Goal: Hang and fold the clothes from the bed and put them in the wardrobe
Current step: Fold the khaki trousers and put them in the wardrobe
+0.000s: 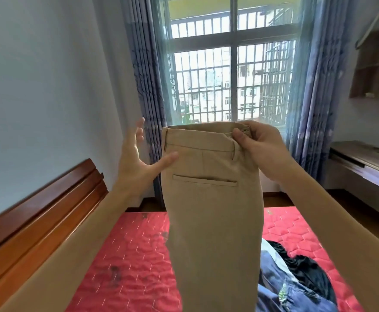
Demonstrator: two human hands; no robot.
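- Red quilted mattress (130, 255) spans the bed; dark clothes (296, 278) heaped at its right
- Beige trousers (213, 210) hang upright above it
- Right hand (258, 143) pinches the waistband; left hand (136, 158) splayed, thumb touching the fabric edge

No writing, label, brand or number can be read anywhere: the tan trousers (213, 199) show only a plain waistband and pocket, with no legible tag.
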